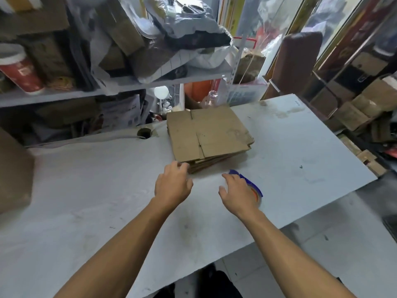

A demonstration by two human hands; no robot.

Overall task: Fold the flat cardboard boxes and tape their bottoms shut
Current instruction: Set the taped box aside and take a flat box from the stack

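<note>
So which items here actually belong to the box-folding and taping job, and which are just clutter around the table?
Job:
- stack of flat brown cardboard boxes on the white table
- blue-edged roll of packing tape under the right hand
- left hand at the stack's near corner

Lying about:
- red-and-white cylindrical tub on the grey shelf
- crumpled plastic bags

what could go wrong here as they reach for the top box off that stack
1. The stack of flat boxes is unevenly aligned, with lower sheets poking out at the near edge; pulling the top one with the left hand could drag others askew.
2. The tape roll lies right under the right hand; a careless sweep might knock it towards the table's near edge.
</note>
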